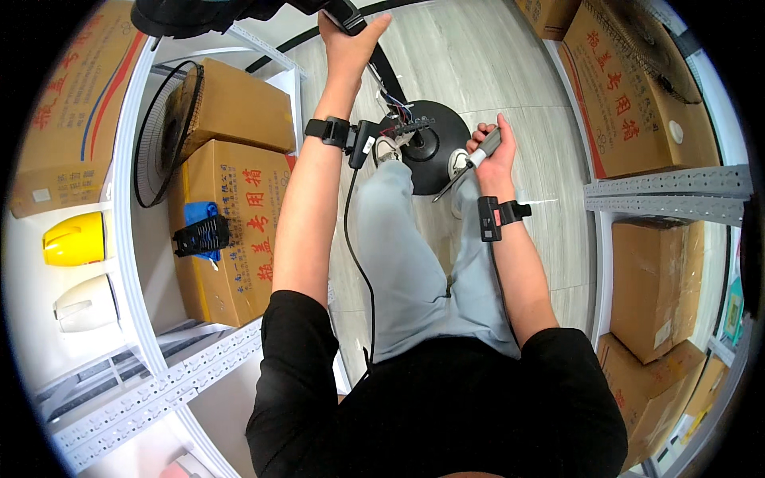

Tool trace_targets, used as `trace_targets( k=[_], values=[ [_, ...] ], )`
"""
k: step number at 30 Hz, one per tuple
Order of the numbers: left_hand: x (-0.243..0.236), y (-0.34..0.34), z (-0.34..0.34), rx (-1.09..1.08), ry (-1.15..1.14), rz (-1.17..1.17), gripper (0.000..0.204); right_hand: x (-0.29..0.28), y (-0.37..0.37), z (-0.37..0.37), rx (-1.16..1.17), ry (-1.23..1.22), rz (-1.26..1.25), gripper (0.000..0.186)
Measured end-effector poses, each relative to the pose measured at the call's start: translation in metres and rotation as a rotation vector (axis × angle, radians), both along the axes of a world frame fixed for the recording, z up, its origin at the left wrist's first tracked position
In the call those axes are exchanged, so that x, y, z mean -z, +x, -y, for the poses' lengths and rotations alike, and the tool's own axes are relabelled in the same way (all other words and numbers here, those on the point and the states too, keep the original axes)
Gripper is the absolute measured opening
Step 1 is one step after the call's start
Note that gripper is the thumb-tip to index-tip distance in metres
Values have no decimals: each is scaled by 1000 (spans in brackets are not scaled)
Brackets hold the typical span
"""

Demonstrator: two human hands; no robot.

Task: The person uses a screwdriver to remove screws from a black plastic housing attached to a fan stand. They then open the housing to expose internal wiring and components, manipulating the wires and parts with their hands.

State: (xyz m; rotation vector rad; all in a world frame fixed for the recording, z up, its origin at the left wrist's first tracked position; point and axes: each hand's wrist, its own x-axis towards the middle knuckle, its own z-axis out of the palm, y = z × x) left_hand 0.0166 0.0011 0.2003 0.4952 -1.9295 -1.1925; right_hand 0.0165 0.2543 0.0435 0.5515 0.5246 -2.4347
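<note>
My left hand (351,49) is raised at the top, closed around a black neck piece (346,14) of a standing fan. Its black head (187,17) reaches past the upper edge, so part of it is cut off. Below, the fan's dark pole (388,78) runs down to a round black base (453,126) on the floor. Loose coloured wires (394,102) hang beside the pole, near what looks like a dark strip of parts. In my right hand (500,156) is a screwdriver (488,145) with a grey handle, its shaft pointing down and left, over the base.
White metal shelving (131,199) stands on both sides with cardboard boxes (239,227). On the left are a fan grille (163,134), a black slotted part (202,236), and yellow (76,239) and white (86,305) rounded housings. Another grille (645,44) leans at the upper right.
</note>
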Motion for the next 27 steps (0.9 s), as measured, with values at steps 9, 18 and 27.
trace_targets(
  k=[9,18,27],
  values=[
    [-13,17,30,202,-72,18,89,19,15,21,-90,100,-99,35],
    [-2,19,48,252,-119,111,97,10,-4,-1,-121,153,-127,33],
    [-2,22,43,107,-223,167,92,16,3,8,-118,97,-74,32]
  ],
)
